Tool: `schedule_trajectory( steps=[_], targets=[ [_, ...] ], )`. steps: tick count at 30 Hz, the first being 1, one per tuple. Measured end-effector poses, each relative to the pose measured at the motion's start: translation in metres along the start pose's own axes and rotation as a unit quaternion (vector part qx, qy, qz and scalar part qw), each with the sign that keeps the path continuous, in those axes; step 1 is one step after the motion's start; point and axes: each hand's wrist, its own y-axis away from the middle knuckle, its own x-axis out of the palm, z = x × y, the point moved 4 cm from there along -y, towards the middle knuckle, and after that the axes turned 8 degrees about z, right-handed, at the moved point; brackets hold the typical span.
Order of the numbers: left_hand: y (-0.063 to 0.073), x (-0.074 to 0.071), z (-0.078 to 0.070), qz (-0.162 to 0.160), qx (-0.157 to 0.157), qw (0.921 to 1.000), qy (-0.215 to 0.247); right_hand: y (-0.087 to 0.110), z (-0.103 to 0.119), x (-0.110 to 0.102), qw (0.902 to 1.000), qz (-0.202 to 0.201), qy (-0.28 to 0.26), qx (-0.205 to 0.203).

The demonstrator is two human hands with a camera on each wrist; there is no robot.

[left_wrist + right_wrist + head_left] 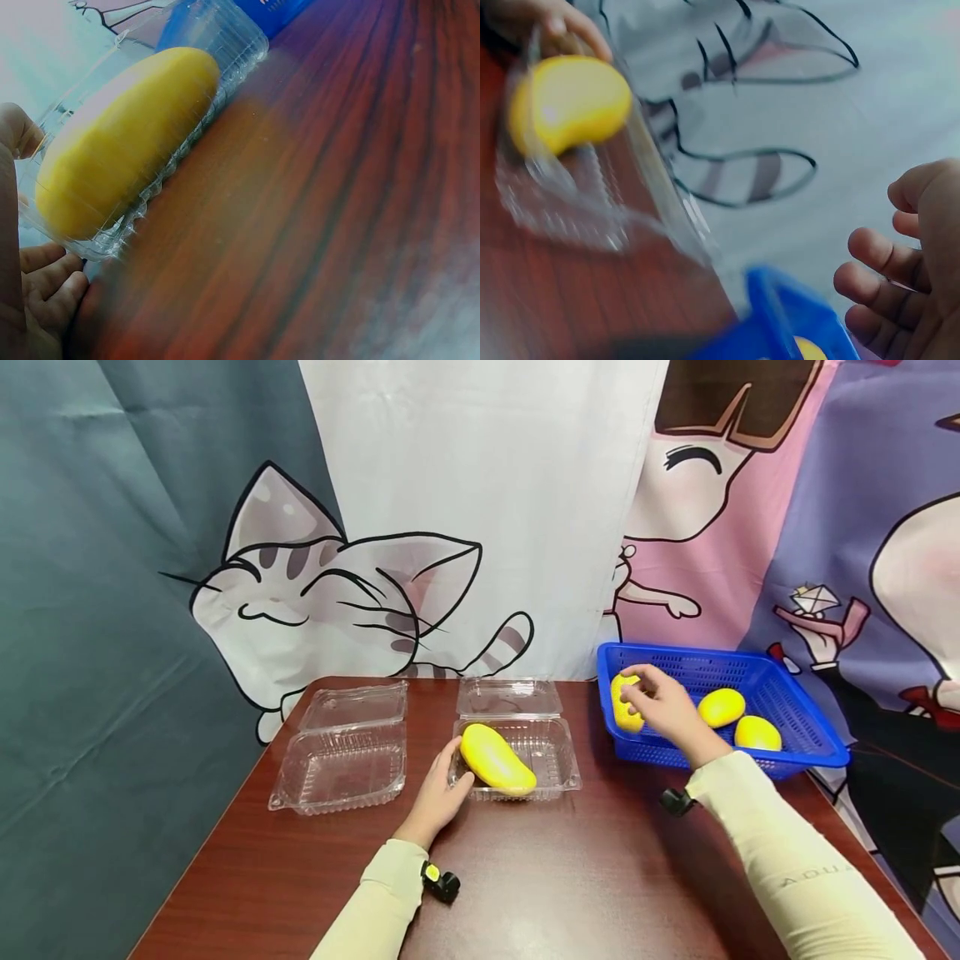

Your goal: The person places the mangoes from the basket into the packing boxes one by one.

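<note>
A yellow mango (497,762) lies slantwise in a clear plastic container (555,752), whose hinged lid is laid back. My left hand (438,793) holds the container's left side, thumb near the front corner; the left wrist view shows a thumb at the rim and fingers (52,281) low against the wall. My right hand (660,706) is over the left part of a blue basket (813,735), its fingers (885,255) loosely bent with nothing between them. Below and beside its fingertips is a mango (627,714); two others (722,707) lie farther right in the basket.
A second clear container (337,768), lid also folded back, stands to the left on the dark red wooden table (540,877). A curtain with cartoon figures (450,443) hangs right behind the table. The basket sits at the table's back right.
</note>
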Motion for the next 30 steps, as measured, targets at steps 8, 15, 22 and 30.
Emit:
schedule_trajectory(
  steps=[8,15,22,30],
  targets=[
    [0.004,0.001,0.006,0.003,-0.02,0.9998,0.001,0.007,-0.042,-0.044,0.9915,-0.003,0.106,0.075],
    [0.005,0.003,0.008,0.0,-0.016,0.9999,0.002,0.023,-0.09,-0.079,0.9718,-0.009,0.175,0.157],
    [0.004,0.002,0.007,0.003,-0.025,0.9997,0.001,0.045,-0.129,-0.098,0.9289,0.078,0.227,0.282],
    [0.003,0.003,0.004,0.003,-0.016,0.9999,0.004,0.048,-0.147,-0.106,0.9092,0.113,0.236,0.324]
  ],
)
